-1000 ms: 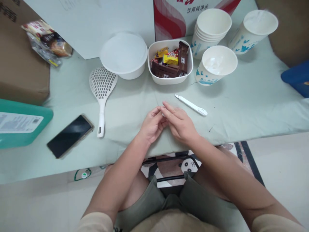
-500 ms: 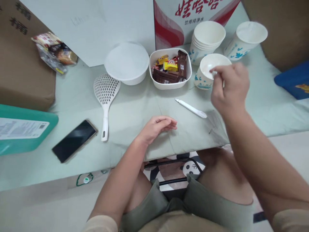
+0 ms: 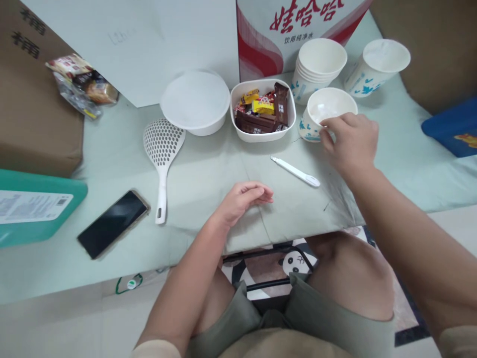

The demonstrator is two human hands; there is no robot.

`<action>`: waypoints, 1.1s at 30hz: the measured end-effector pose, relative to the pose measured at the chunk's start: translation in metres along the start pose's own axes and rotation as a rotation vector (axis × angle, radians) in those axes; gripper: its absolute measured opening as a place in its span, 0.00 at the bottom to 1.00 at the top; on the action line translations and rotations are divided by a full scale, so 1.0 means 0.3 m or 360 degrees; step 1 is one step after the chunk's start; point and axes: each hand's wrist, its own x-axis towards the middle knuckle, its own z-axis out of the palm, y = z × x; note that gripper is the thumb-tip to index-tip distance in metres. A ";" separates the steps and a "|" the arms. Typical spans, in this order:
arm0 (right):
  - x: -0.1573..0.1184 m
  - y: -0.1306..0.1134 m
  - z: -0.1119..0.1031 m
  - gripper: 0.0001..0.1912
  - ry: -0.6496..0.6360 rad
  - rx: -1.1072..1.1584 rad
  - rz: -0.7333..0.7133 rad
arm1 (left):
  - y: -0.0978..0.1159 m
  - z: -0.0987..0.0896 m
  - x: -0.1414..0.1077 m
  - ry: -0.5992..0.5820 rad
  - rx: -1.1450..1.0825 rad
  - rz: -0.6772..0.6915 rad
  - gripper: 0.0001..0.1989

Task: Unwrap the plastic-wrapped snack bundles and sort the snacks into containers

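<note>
My right hand (image 3: 352, 141) is at the near rim of a short white paper cup (image 3: 307, 124) with blue leaf prints. Its thumb is outside the rim and the index finger lies over it, pinching the edge. Something pale and shiny sits inside the cup. My left hand (image 3: 248, 199) rests on its side on the cloth near the table edge, fingers loosely stretched, holding nothing. Between the hands and the cups lies a white craft knife (image 3: 296, 172). A white tub (image 3: 264, 136) of wrapped candies and brown bars stands left of the cup.
Behind stand a stack of paper cups (image 3: 301, 87) and a tilted paper cup (image 3: 367, 82). Leftward are a white lidded bowl (image 3: 203, 130), a slotted skimmer (image 3: 162, 171), a phone (image 3: 114, 223) and a green container (image 3: 37, 228). Cardboard boxes (image 3: 33, 109) border the table.
My right hand has come down from above the short paper cup to its near rim. My left hand stays in place. The view has shifted slightly.
</note>
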 end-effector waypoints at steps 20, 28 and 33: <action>0.010 0.170 0.115 0.09 0.0362 0.0830 0.0203 | 0.105 0.523 0.504 0.0563 0.0985 0.0528 0.27; 0.073 0.387 0.086 0.10 0.0439 0.0747 0.0356 | 0.114 0.635 0.703 0.0352 0.0963 0.0524 0.23; 0.180 0.476 0.100 0.10 0.0432 0.0671 0.0426 | 0.158 0.697 0.853 0.0148 0.0819 0.0607 0.16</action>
